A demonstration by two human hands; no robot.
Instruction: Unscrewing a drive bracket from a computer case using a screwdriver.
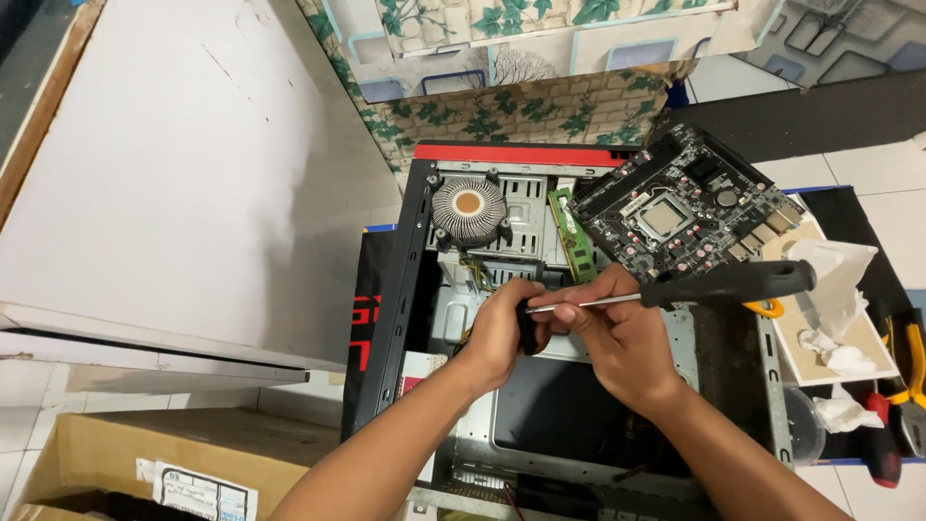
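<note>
Head view, looking down into an open computer case (415, 289) lying on its side on a tiled floor; all positions below are given relative to this case.

Both hands meet over the middle of the case. Left hand (502, 333): fingers curled and pressed together around a small dark object, pinched between thumb and fingertips; what the object is cannot be told. Right hand (617, 338): fingers bunched, pinching the metal shaft of a screwdriver (675, 289) near its tip. The shaft runs almost level, its tip at the left hand's fingers, its black handle reaching out toward the case's right edge.

Inside the case, toward its top end: 1 round finned cooler (469, 208) with a copper centre, and 1 green memory stick (572, 234) just right of it. A motherboard (687, 205) lies tilted over the case's upper right corner, processor socket facing up.

Right of the case: a shallow tray (786, 333) holding crumpled white tissue (834, 280); farther right, pliers with yellow grips (909, 371) and a red-handled tool (880, 449) on a dark mat.

Left of the case: a white panel (174, 174). Below-left: a cardboard box (145, 458).
</note>
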